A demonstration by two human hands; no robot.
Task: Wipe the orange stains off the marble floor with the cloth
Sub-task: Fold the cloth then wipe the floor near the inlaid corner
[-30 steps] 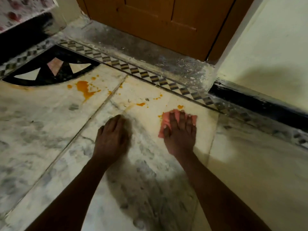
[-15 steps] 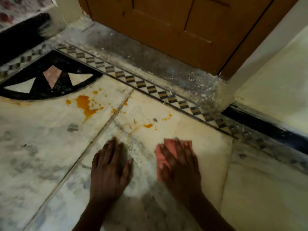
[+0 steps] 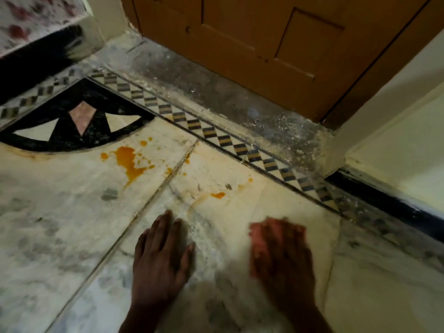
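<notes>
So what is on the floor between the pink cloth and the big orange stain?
In the head view: a small orange spot, a faint smear and a floor joint.

Both hands lie flat on the floor (image 3: 60, 236), the left hand (image 3: 162, 255) left of the right hand (image 3: 283, 258), which rests on the cloth (image 3: 258, 236). A small stain (image 3: 218, 195) sits just beyond them (between the two); the big stain (image 3: 127, 162) lies farther left. The door (image 3: 252, 39) stands behind.
</notes>
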